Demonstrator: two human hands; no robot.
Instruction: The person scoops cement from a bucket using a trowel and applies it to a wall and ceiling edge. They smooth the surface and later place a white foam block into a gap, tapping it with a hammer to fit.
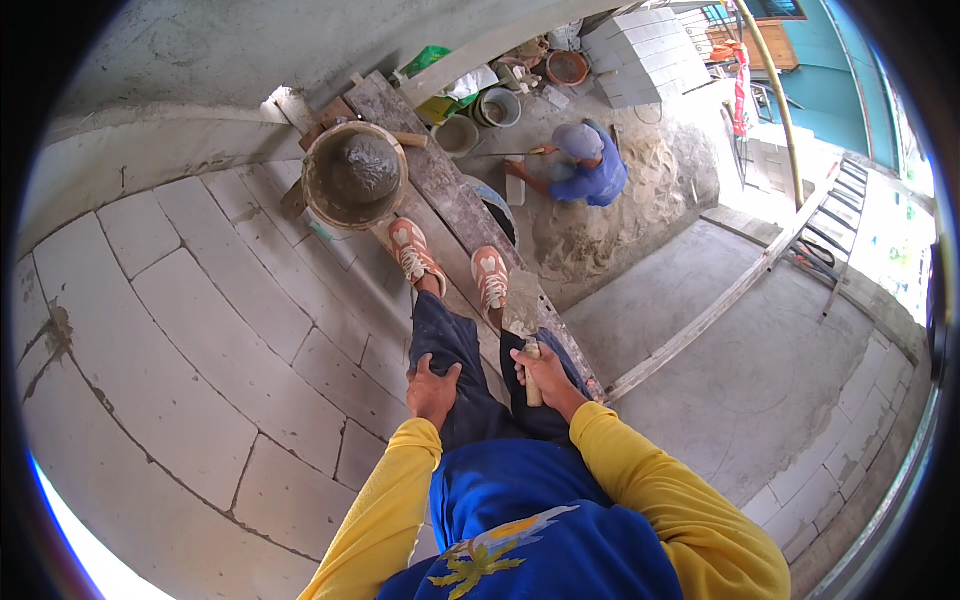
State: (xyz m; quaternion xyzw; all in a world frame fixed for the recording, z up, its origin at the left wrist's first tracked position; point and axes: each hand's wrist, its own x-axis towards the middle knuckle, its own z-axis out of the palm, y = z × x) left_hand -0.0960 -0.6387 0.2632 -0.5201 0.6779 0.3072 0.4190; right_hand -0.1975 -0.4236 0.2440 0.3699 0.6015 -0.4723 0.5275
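My right hand (550, 375) is wrapped round the wooden handle of a trowel (533, 372). Its grey blade (522, 303) points away from me, beside my right shoe (490, 277). My left hand (433, 390) rests on my left trouser leg (447, 340), thumb and fingers apart, holding no tool. Beyond my left shoe (415, 254) stands a round bucket (312, 185) with wet grey mortar (362, 172) inside. I stand on raised wooden planks (430, 175), and a wooden handle (410, 139) sticks out beside the bucket.
A pale block wall (200, 300) rises at my left. Below right, a co-worker (590, 170) in blue crouches by a sand pile (600, 240), a hand at a light block (515, 185). Farther off are pails (497, 108) and stacked blocks (645, 55). A long timber (720, 290) slants across the right.
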